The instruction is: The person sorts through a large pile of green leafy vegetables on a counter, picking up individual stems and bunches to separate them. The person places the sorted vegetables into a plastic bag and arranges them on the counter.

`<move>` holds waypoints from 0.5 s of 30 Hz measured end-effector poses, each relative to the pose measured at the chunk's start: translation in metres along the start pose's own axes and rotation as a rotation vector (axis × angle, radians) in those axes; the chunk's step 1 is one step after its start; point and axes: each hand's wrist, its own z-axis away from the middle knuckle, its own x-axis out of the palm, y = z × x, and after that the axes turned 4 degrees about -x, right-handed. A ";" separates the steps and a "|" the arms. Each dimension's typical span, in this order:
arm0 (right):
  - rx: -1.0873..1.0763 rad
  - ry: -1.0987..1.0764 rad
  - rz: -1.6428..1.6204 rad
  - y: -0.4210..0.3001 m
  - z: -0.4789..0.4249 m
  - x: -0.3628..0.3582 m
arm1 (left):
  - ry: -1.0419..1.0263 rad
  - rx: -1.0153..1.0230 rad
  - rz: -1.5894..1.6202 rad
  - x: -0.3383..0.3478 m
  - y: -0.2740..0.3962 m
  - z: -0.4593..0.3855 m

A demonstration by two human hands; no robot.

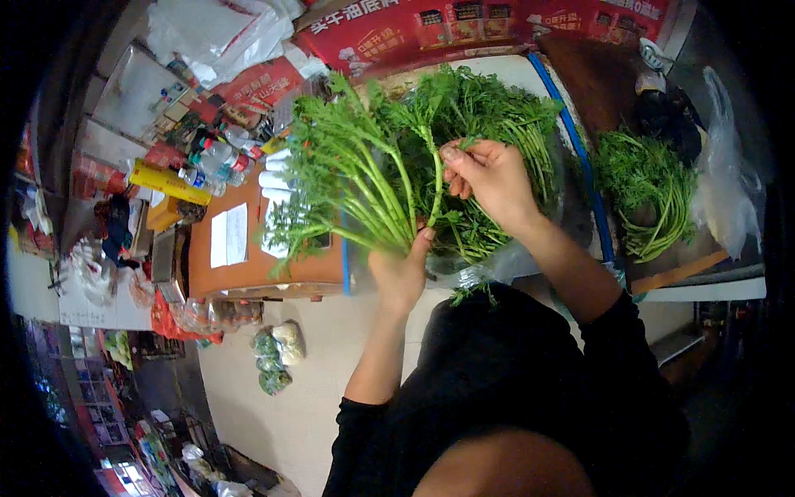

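A fanned bunch of leafy green stems (372,186), feathery like chrysanthemum greens, is gripped near its cut ends by my left hand (400,273). My right hand (490,180) is beside the rightmost stem of that bunch, with a small piece of green leaf (466,144) between thumb and forefinger. Behind and below both hands lies a large heap of the same greens (509,118), partly on clear plastic. A smaller pile of greens (652,192) rests farther right on a brown surface. Leaf scraps (475,294) lie on the dark clothing below my hands.
An orange-brown tabletop (298,271) at left carries papers (228,236), plastic bottles (214,164) and a yellow box (169,181). A blue strip (581,155) runs right of the heap. A clear plastic bag (726,168) stands at far right. Bagged vegetables (271,360) lie on the floor.
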 end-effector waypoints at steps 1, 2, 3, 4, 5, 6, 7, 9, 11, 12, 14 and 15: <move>-0.029 0.033 0.048 0.005 0.002 0.002 | 0.009 -0.001 -0.005 -0.001 -0.002 -0.002; -0.199 0.020 0.252 0.013 0.005 0.000 | 0.021 -0.002 -0.010 -0.003 -0.003 -0.004; -0.639 -0.025 0.545 0.019 0.003 -0.005 | 0.032 0.025 -0.003 -0.003 -0.004 -0.008; -0.741 -0.110 0.513 0.025 0.008 -0.006 | 0.045 0.053 0.004 -0.002 -0.005 -0.012; -0.841 -0.197 0.479 0.031 0.016 -0.007 | 0.060 0.079 0.012 -0.003 -0.006 -0.015; -0.702 -0.210 0.354 0.035 0.022 -0.005 | 0.061 0.059 -0.013 -0.005 -0.003 -0.017; -0.473 -0.296 0.666 0.033 0.019 -0.012 | 0.058 0.050 -0.016 -0.007 -0.004 -0.020; 0.026 -0.447 1.259 0.018 0.007 -0.029 | 0.053 0.031 -0.027 -0.011 -0.008 -0.024; -0.166 -0.240 1.317 0.013 -0.008 -0.041 | 0.037 0.058 -0.045 -0.011 -0.010 -0.024; -0.213 -0.121 1.089 0.002 -0.016 -0.033 | 0.044 0.078 -0.057 -0.012 -0.012 -0.025; -0.245 -0.027 0.864 -0.018 -0.030 -0.015 | 0.068 0.143 -0.138 -0.006 -0.012 -0.023; -0.242 -0.050 0.871 -0.024 -0.035 -0.009 | 0.061 0.178 -0.162 0.000 -0.012 -0.021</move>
